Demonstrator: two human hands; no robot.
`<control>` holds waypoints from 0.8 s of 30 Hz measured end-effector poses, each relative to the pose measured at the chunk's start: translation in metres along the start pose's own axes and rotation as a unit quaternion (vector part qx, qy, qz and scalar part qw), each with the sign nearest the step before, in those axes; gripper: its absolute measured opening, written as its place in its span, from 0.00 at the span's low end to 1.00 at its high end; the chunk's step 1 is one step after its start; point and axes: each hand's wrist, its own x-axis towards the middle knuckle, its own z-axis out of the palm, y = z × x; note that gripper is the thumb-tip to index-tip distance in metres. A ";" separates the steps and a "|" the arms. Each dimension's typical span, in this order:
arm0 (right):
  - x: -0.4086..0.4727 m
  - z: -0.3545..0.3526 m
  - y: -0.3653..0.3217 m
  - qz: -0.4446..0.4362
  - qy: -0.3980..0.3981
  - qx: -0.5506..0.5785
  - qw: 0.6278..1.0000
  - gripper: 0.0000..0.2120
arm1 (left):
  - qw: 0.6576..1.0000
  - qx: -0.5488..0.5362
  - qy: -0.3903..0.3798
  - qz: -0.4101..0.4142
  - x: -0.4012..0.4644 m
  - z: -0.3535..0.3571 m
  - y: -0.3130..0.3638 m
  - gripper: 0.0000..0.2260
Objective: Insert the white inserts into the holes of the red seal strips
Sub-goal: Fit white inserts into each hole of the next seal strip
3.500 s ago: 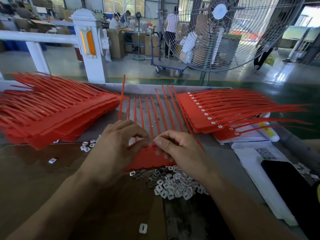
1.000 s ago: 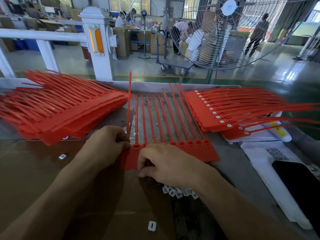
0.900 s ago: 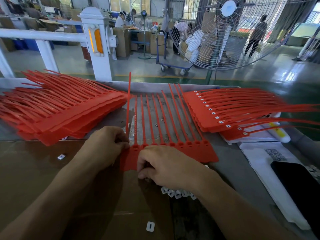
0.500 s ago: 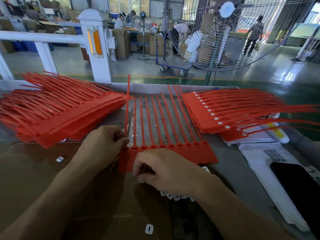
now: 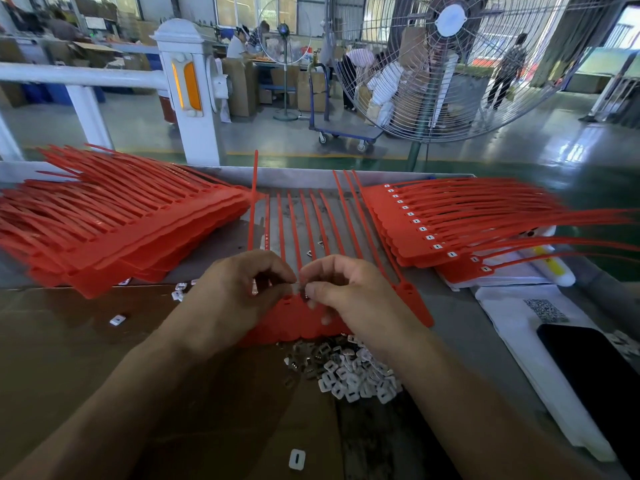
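A joined row of red seal strips (image 5: 301, 317) lies in the middle of the table, tails pointing away from me. My left hand (image 5: 239, 292) and my right hand (image 5: 349, 292) meet fingertip to fingertip over its head band, and together they pinch a small white insert (image 5: 300, 288) at one of the holes. A heap of white inserts (image 5: 353, 372) lies just in front of the strips, under my right wrist. The band beneath both hands is hidden.
A thick stack of red strips (image 5: 114, 223) fills the left. A fanned stack with white inserts fitted (image 5: 433, 223) lies on the right. Loose inserts (image 5: 297, 459) dot the brown cardboard. White papers (image 5: 519, 327) and a black phone (image 5: 595, 375) sit at the right edge.
My right hand has lifted off the strip's left end and come up to meet my left hand above the band. The heap of inserts is uncovered again.
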 end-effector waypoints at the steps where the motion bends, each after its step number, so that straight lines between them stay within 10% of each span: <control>1: 0.001 -0.001 0.000 0.012 0.000 0.037 0.999 0.08 | 1.000 -0.008 -0.002 0.010 -0.001 0.001 0.001 0.10; 16: 0.006 0.002 0.007 0.050 0.015 0.189 0.981 0.09 | 0.998 -0.040 0.021 0.032 -0.003 0.013 0.001 0.09; 24: -0.003 0.002 0.001 0.037 0.023 0.030 0.999 0.07 | 0.996 0.036 0.052 0.056 -0.003 0.012 -0.005 0.08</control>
